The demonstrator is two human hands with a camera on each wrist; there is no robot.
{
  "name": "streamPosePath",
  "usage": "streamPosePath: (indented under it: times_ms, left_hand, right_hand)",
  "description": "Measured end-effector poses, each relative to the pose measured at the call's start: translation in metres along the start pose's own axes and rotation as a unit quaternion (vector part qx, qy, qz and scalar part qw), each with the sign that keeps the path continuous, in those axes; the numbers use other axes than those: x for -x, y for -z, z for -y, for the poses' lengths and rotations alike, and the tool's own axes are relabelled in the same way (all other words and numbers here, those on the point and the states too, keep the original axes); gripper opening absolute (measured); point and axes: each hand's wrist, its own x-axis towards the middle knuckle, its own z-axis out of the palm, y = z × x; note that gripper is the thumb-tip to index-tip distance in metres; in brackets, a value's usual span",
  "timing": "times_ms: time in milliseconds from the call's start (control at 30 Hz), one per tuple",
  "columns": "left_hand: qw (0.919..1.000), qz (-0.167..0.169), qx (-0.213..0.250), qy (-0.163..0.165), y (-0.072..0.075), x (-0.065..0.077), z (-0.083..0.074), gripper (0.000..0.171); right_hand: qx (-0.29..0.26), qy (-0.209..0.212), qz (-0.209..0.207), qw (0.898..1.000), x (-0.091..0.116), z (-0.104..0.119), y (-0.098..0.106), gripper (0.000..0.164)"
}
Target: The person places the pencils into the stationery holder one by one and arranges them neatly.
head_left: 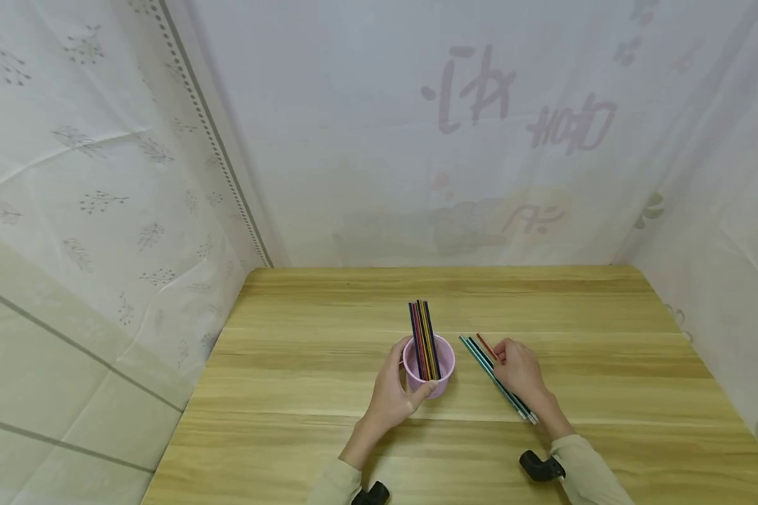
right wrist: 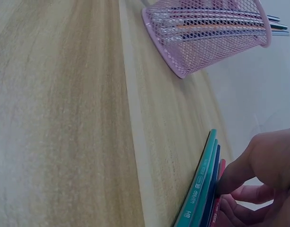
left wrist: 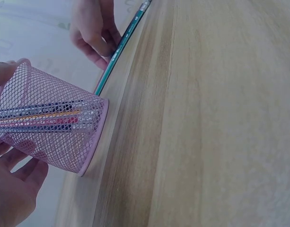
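Observation:
My left hand (head_left: 393,393) is curled round a pink mesh pencil cup (head_left: 446,359), thumb at its near rim. Several pencils (head_left: 421,326), dark, red and yellow, stand in the cup and lean toward its far side; through the mesh in the left wrist view, their eraser ends are near the base. To the right, my right hand (head_left: 519,370) pinches a red pencil (right wrist: 222,168) between thumb and fingers. Green pencils (right wrist: 197,189) and a dark blue pencil (right wrist: 211,191) lie side by side against it on the table, eraser ends toward me.
The wood-grain table (head_left: 303,322) extends around both hands. Printed cloth (head_left: 366,175) hangs behind it and along both sides. A black wrist mount (head_left: 541,466) sits at the right sleeve, another black mount (head_left: 371,494) at the left.

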Motion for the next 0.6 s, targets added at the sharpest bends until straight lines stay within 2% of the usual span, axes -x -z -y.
streamPosePath:
  times_ms: [233,600]
  left_hand:
    - [0.9998,0.004,0.008,0.018,0.001,0.000,-0.003,0.088]
    - [0.9997,0.003,-0.001,0.025,0.001,0.001,-0.003,0.088]
  right_hand:
    - [0.007,0.011,0.010,1.000,0.002,0.009,0.005,0.018]
    - [-0.048,0.043,-0.041,0.997,0.004,0.039,0.024,0.022]
